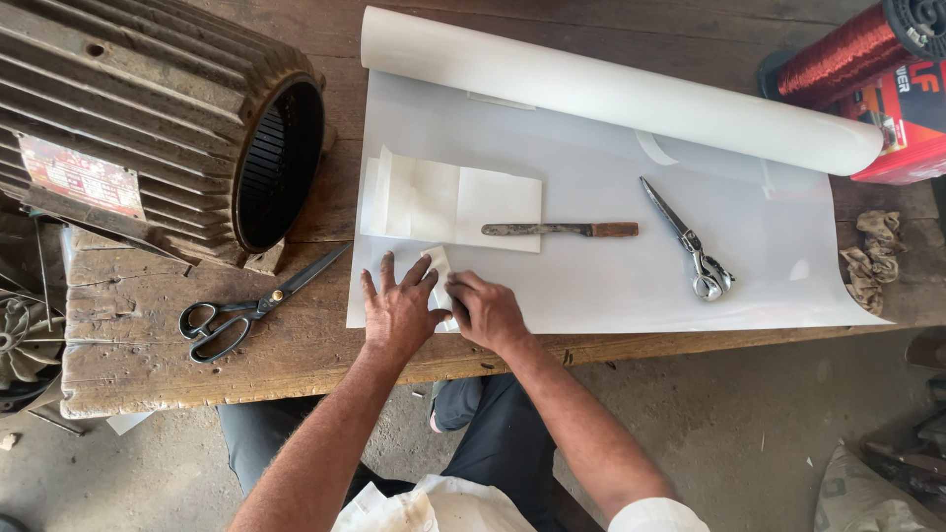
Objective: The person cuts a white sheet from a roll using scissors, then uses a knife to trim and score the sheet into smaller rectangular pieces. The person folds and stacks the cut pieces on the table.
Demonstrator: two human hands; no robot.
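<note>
Insulation paper, a small folded slip [439, 279] of it, lies pinned between both hands at the near edge of the big white sheet [611, 187] spread over the wooden worktop [128, 335]. Largest thing about is the ribbed motor housing [148, 118], well off to the left of the hands, its open bore turned toward them. Beyond the hands the sheet runs back to its roll [611, 84]. Far to the right past the roll sits a spool of copper wire [847, 54] on a red box [902, 128], with a crumpled rag [872, 256] nearer.

Just beyond the fingers rests a stack of cut paper pieces [443, 197], and right of that a flat blade with a wooden handle [562, 229], then silver shears [685, 241]. Black scissors [251, 310] lie just left of the left hand.

The left hand [399, 310] is spread flat, fingers wide, pressing down on the slip; the right hand [488, 313] has its grip closed narrow on the slip's edge, pinching or creasing it.

As I see it, the slip is slick and small: uneven pressure could let it skid and crease crooked, and it sits close enough to the worktop's edge to slide off.
</note>
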